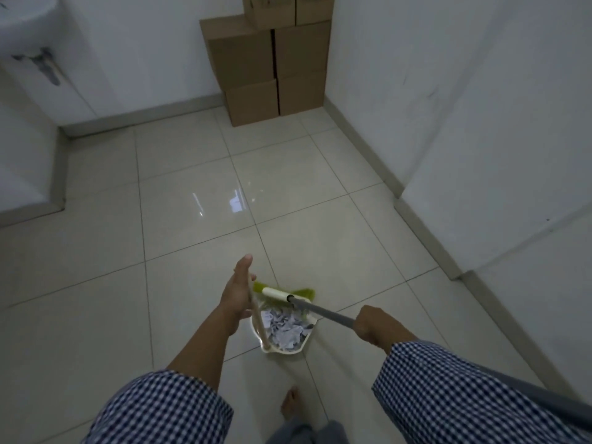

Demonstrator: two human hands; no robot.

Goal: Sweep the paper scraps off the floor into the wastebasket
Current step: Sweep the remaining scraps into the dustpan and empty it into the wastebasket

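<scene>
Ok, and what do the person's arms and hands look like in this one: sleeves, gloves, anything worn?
The left sleeve and right sleeve are loose fabric in a small dark-blue-and-white check, ending partway along the forearms. Below them the left hand and right hand are bare: no gloves or watch visible.

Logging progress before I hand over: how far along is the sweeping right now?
Done: the paper scraps lie heaped in the dustpan; no loose ones show on the visible floor. In hand: the left hand holds the dustpan's handle, the right hand grips the broom, bristles at the pan's mouth. Left: tipping into the wastebasket, which is not in view.
</scene>
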